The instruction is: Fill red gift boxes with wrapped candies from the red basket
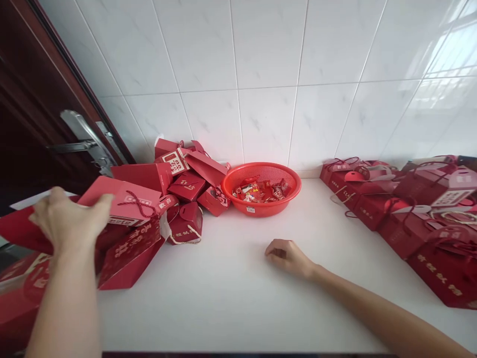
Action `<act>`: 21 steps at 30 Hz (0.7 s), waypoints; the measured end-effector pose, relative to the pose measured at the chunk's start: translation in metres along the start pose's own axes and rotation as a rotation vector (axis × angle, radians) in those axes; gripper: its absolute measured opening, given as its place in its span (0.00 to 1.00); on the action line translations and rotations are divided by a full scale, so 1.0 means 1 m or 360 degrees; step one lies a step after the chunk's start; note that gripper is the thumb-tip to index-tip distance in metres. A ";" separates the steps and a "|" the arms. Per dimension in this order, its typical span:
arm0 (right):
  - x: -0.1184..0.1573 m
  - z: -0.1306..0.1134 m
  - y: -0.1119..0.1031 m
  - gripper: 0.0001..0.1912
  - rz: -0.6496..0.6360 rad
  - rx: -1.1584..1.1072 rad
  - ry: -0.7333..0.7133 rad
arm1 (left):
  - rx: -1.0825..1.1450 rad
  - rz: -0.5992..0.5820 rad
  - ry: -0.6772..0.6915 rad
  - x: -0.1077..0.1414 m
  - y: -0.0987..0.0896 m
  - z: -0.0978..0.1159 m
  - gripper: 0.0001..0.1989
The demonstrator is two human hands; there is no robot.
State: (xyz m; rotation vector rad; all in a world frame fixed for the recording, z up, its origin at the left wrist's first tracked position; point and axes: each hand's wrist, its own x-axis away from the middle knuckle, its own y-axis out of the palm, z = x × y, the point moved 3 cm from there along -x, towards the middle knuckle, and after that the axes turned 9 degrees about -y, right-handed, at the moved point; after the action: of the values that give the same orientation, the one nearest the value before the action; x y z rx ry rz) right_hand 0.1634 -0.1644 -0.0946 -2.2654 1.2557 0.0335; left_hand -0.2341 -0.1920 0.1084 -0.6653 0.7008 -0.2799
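Observation:
My left hand reaches over the heap of red gift boxes at the left, its fingers spread above a red box and beside a pinkish-red box with a dark red cord. Whether its fingertips touch a box cannot be made out. My right hand rests on the white table with its fingers curled in and nothing visible in them. Beyond it stands a red plastic basket holding small wrapped sweets.
Rows of closed red boxes with cord handles line the right side. More red boxes are piled left of the basket. A tiled wall runs behind the table, and a dark door with a metal handle is at the left.

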 end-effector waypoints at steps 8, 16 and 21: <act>-0.001 0.001 0.000 0.06 0.0035 -0.0031 -0.0010 | -0.0243 -0.0047 -0.0074 0.014 -0.005 0.023 0.20; -0.001 0.005 -0.006 0.12 0.0106 -0.0377 0.0066 | 0.0598 0.0193 0.1177 0.096 -0.025 0.082 0.10; 0.000 0.000 -0.014 0.21 0.0368 -0.0551 0.0038 | 0.0830 -0.0216 0.1785 0.180 0.019 0.116 0.11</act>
State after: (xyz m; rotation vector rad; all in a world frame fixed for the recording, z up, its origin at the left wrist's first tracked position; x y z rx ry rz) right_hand 0.1748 -0.1582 -0.0884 -2.3940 1.6238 0.3330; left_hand -0.0223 -0.2036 0.0719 0.0091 1.5731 -0.9583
